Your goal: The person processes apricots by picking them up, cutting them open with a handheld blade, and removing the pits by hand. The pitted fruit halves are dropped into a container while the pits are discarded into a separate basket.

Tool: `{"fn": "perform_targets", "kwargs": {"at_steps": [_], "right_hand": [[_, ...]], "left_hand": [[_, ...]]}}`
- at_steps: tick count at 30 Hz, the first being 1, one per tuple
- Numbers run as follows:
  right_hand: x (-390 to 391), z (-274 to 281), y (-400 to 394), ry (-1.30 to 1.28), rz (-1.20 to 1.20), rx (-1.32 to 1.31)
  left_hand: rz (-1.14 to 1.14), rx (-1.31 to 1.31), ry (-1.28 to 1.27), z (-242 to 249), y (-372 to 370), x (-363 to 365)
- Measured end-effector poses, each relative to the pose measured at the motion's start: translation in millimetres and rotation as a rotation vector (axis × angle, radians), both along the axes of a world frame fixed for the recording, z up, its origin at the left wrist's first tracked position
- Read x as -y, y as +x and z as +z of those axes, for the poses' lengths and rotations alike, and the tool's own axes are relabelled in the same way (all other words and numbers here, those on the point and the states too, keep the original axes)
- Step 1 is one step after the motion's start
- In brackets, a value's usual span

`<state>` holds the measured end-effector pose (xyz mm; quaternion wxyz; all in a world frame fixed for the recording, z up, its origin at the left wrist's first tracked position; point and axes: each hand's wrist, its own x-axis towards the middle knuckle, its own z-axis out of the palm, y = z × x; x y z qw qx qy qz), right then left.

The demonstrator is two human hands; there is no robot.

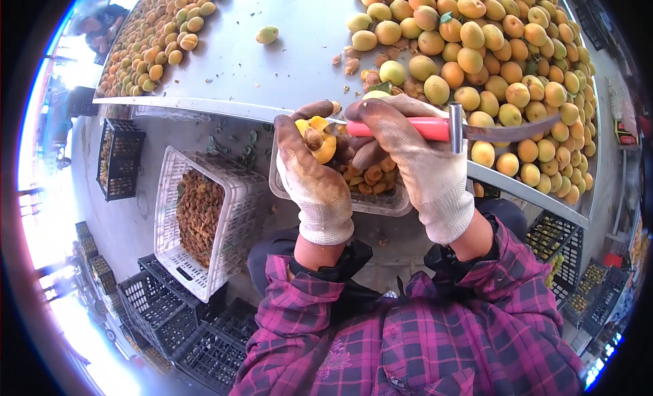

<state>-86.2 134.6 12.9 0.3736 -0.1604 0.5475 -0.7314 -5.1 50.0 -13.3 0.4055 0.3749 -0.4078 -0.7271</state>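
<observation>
In front of me, past the table edge, my gloved left hand (316,188) is closed around a split apricot (327,150). Its brown pit (313,138) shows in the yellow flesh. My gloved right hand (428,171) grips a red-handled tool (437,128) with a curved metal blade pointing right, away from the fruit. The tool's thin metal tip reaches the apricot from the right. Below both hands, a pale plastic crate (381,209) holds opened apricots (373,181), partly hidden by the gloves. Both gloves are stained brown at the fingers.
Whole apricots (476,62) are heaped on the metal table (272,73) at right, with another pile (166,35) at far left. A white basket (216,256) of brown pits (198,219) stands at lower left. Black crates (160,301) sit on the floor around me.
</observation>
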Motion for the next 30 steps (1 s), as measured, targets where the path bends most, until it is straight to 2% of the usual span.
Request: {"fn": "perform_targets", "kwargs": {"at_steps": [4, 8, 10, 12, 14, 15, 16, 18, 19, 20, 22, 23, 24, 27, 30], "right_hand": [[2, 0, 0, 0.003, 0.029, 0.031], [5, -3, 4, -0.014, 0.031, -0.037], [5, -2, 7, 0.001, 0.047, -0.213], [6, -3, 9, 0.029, 0.03, -0.291], [8, -1, 10, 0.001, 0.033, -0.124], [8, -7, 11, -0.057, 0.001, 0.044], [9, -10, 11, -0.057, 0.001, 0.044], [12, -16, 12, -0.074, 0.026, -0.272], [14, -19, 12, -0.065, -0.047, -0.672], [12, -16, 11, -0.063, -0.048, -0.676], [9, -6, 9, 0.0, 0.029, -0.313], [9, -4, 10, -0.059, -0.002, -0.23], [8, -2, 9, -0.059, -0.002, -0.231], [3, 7, 7, -0.076, -0.069, 0.003], [-2, 7, 0, 0.019, 0.023, -0.007]], "left_hand": [[-0.017, 0.079, -0.158, 0, 3, 0], [-0.1, 0.092, -0.108, -2, 10, 2], [-0.063, 0.096, -0.012, 3, 9, 0], [-0.048, 0.107, -0.061, -3, 9, 1], [-0.034, 0.118, -0.11, -10, 9, 1], [-0.011, 0.163, -0.235, -12, 11, 2], [0.013, 0.206, -0.362, -16, 12, 3], [-0.096, 0.114, -0.2, -31, 17, 0], [0.045, -0.138, -0.104, -32, 3, -15], [0.008, -0.201, -0.019, -33, 7, -13], [-0.084, -0.104, -0.034, -21, 9, -8], [-0.121, -0.026, -0.07, -12, 9, -6], [-0.121, -0.027, -0.07, -10, 9, -5], [-0.151, 0.01, 0.102, -5, 11, 0], [-0.158, -0.101, 0.136, -5, 10, 2]]}}
